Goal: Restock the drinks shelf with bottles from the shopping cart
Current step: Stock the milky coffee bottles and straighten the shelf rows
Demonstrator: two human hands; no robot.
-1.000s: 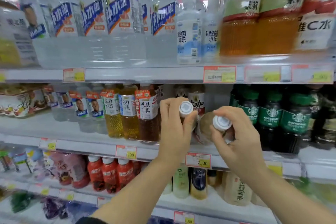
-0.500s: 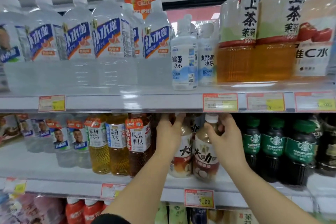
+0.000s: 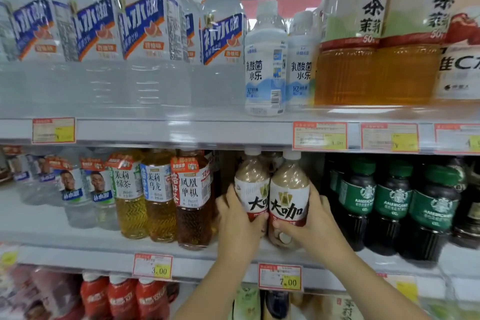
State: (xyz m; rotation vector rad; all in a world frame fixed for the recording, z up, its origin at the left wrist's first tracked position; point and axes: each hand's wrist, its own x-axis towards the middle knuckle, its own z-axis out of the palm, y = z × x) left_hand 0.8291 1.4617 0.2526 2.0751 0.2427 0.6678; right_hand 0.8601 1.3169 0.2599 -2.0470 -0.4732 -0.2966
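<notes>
Two beige milk-tea bottles with white caps are held upright, side by side and touching, straight above the 7.00 price tag (image 3: pixel 280 277). The left bottle (image 3: pixel 251 182) is gripped by the left hand (image 3: pixel 237 223): the fingers are curled round its lower half from the left, and the thumb is laid across the front of the label. The right bottle (image 3: pixel 289 189) is gripped by the right hand (image 3: pixel 311 226): the fingers are wrapped behind it from the right, and the thumb is pressed across its front, low down. The base of the right bottle is seen down at the board of the middle shelf (image 3: pixel 78 239), just above the tag. The base of the left bottle is hidden by the hand, so its contact with the board cannot be told.

Up and to the left of the tag, a row of tea bottles (image 3: pixel 192 202) with amber and brown contents is lined up close beside the left hand. Up and to the right of the tag, dark coffee bottles (image 3: pixel 394 205) with green labels are ranged near the right hand. On the same rail, to the left of the tag, a 3.00 price tag (image 3: pixel 152 265) is fixed. High above the tag, white drink bottles (image 3: pixel 265 65) are stood on the upper shelf. Below and to the left of the tag, red bottles (image 3: pixel 122 299) are seen.
</notes>
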